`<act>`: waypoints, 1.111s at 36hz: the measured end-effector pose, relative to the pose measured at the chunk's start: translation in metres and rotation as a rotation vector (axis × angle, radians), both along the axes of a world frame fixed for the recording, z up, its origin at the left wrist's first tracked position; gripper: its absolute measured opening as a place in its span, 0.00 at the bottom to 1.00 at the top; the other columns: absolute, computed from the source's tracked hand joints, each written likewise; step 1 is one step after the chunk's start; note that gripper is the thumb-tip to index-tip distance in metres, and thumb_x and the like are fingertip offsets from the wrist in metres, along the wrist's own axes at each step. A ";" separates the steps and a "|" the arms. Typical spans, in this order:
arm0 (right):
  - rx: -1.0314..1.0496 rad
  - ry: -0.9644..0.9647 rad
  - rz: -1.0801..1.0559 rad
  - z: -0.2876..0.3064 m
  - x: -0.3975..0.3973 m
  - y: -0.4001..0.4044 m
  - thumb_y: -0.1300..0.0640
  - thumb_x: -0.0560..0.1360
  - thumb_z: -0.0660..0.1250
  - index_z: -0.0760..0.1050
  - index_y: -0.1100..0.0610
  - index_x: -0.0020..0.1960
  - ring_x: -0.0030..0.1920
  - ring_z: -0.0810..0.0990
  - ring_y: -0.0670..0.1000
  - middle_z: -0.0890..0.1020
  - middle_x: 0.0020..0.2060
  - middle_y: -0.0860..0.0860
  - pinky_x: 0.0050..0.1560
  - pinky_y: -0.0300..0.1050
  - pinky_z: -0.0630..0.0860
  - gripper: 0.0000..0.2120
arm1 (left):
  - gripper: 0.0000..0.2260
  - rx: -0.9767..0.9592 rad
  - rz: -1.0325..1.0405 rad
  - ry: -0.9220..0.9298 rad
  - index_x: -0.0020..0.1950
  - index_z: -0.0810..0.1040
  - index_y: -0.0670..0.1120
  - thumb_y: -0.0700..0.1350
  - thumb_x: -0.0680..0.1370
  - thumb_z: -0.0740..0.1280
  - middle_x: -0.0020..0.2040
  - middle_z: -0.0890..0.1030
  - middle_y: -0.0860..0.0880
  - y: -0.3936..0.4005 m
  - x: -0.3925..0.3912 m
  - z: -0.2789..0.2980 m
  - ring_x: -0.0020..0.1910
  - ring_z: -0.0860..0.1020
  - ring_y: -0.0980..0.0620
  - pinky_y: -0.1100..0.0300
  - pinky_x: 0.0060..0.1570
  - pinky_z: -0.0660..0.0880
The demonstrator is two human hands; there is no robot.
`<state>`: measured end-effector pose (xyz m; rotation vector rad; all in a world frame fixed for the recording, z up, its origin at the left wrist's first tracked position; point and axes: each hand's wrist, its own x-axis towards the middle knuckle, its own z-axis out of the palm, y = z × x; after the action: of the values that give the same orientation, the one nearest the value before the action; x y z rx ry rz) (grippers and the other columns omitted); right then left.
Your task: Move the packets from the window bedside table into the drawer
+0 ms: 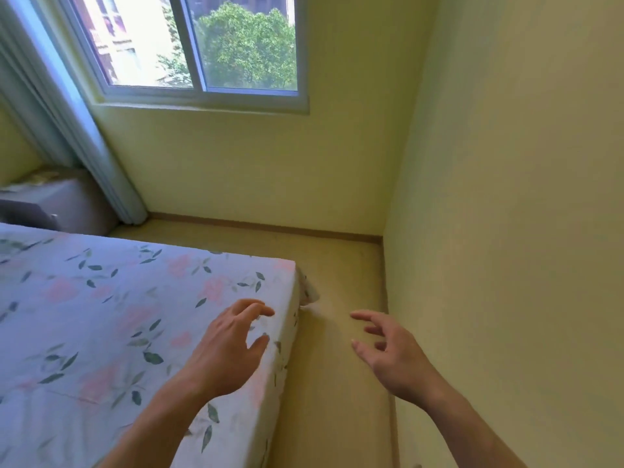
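A: We record both hands empty. The left hand hovers over the corner of the bed, fingers loosely spread and a little curled, pinching nothing. The right hand hangs over the floor between the bed and the wall, fingers spread apart, also holding nothing.

B: And the packets?

A: We place them, as a judgement only, on the table at far left beside the curtain, under the window. Pale flat shapes, likely the packets, lie on its top, too blurred and small for us to count or confirm. They sit well apart from both hands.

B: Which step do we log?

A: The approach. Nothing is lifted, and we see no drawer front clearly enough to say whether it is shut or open; part of the table is hidden behind the bed.

B: What does the next move call for?

A: We judge it calls for walking round the foot of the bed along the strip of floor, then turning left toward the table until the packets come within reach. One hand may need to open the drawer while the other gathers.

B: Any writing or brands?

A: None legible. The sheet shows only a leaf and flower print; any print on the packets cannot be read from here.
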<state>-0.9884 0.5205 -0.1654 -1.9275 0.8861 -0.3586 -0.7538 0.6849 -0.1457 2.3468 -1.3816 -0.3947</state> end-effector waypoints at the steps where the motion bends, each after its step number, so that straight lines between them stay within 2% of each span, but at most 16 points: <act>1: -0.013 -0.003 0.038 0.004 0.015 -0.021 0.51 0.78 0.71 0.72 0.35 0.64 0.63 0.73 0.36 0.75 0.62 0.36 0.61 0.36 0.73 0.18 | 0.14 -0.021 0.039 0.008 0.66 0.72 0.61 0.50 0.81 0.66 0.68 0.68 0.64 -0.010 0.008 0.004 0.68 0.70 0.58 0.60 0.69 0.68; 6: -0.081 -0.005 0.219 0.020 0.102 -0.108 0.48 0.78 0.70 0.71 0.39 0.69 0.64 0.73 0.36 0.74 0.64 0.34 0.65 0.42 0.75 0.22 | 0.16 -0.033 0.240 0.021 0.68 0.71 0.61 0.47 0.81 0.65 0.73 0.68 0.63 -0.040 0.051 0.014 0.72 0.68 0.56 0.55 0.72 0.67; 12: -0.121 -0.002 0.398 0.023 0.194 -0.188 0.40 0.75 0.70 0.67 0.29 0.67 0.65 0.73 0.36 0.74 0.65 0.34 0.64 0.46 0.76 0.23 | 0.18 -0.043 0.454 0.036 0.69 0.71 0.61 0.47 0.81 0.66 0.74 0.66 0.64 -0.073 0.106 0.011 0.73 0.67 0.57 0.54 0.74 0.65; 16: -0.113 -0.004 0.474 0.022 0.245 -0.248 0.45 0.77 0.70 0.68 0.33 0.69 0.66 0.70 0.34 0.71 0.66 0.30 0.67 0.44 0.74 0.23 | 0.18 -0.064 0.522 0.038 0.68 0.71 0.61 0.46 0.81 0.67 0.74 0.67 0.62 -0.117 0.154 -0.003 0.71 0.69 0.55 0.54 0.72 0.68; 20: -0.132 0.026 0.462 0.023 0.286 -0.317 0.48 0.78 0.70 0.68 0.37 0.71 0.66 0.70 0.36 0.70 0.67 0.31 0.68 0.43 0.72 0.24 | 0.19 -0.067 0.540 0.031 0.70 0.71 0.59 0.46 0.81 0.66 0.74 0.68 0.60 -0.189 0.207 -0.010 0.72 0.68 0.55 0.54 0.72 0.66; 26: -0.171 0.070 0.408 0.031 0.326 -0.430 0.48 0.78 0.70 0.67 0.39 0.73 0.68 0.70 0.39 0.69 0.70 0.34 0.70 0.43 0.71 0.25 | 0.19 -0.089 0.397 0.014 0.70 0.72 0.58 0.45 0.80 0.66 0.73 0.69 0.60 -0.331 0.281 -0.003 0.71 0.68 0.56 0.59 0.70 0.64; 30: -0.154 0.070 0.342 0.032 0.347 -0.508 0.48 0.78 0.70 0.68 0.39 0.72 0.69 0.70 0.40 0.69 0.71 0.36 0.70 0.47 0.72 0.24 | 0.18 -0.130 0.300 0.043 0.69 0.73 0.59 0.45 0.81 0.66 0.71 0.68 0.64 -0.435 0.311 0.018 0.65 0.71 0.57 0.64 0.63 0.65; 34: -0.126 0.056 0.320 0.027 0.387 -0.583 0.48 0.78 0.70 0.68 0.39 0.71 0.69 0.70 0.40 0.70 0.71 0.36 0.71 0.47 0.71 0.24 | 0.18 -0.158 0.230 0.035 0.69 0.73 0.57 0.44 0.80 0.66 0.70 0.68 0.64 -0.529 0.344 0.024 0.56 0.72 0.59 0.64 0.63 0.66; 37: -0.109 0.044 0.356 0.019 0.424 -0.636 0.49 0.78 0.70 0.69 0.39 0.71 0.69 0.69 0.40 0.70 0.71 0.37 0.72 0.46 0.70 0.23 | 0.19 -0.170 0.249 0.022 0.70 0.73 0.57 0.44 0.80 0.66 0.71 0.68 0.63 -0.588 0.372 0.018 0.65 0.71 0.57 0.57 0.68 0.69; 40: -0.108 0.055 0.419 0.015 0.462 -0.689 0.51 0.78 0.70 0.69 0.40 0.71 0.69 0.68 0.38 0.69 0.72 0.37 0.74 0.44 0.67 0.23 | 0.19 -0.180 0.297 0.032 0.69 0.72 0.58 0.44 0.80 0.66 0.71 0.68 0.63 -0.631 0.398 0.010 0.68 0.68 0.59 0.56 0.69 0.69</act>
<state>-0.5268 -0.1680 -0.1500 -2.1697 0.4840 -0.1053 -0.3561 0.0535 -0.1359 2.3356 -0.9880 -0.2106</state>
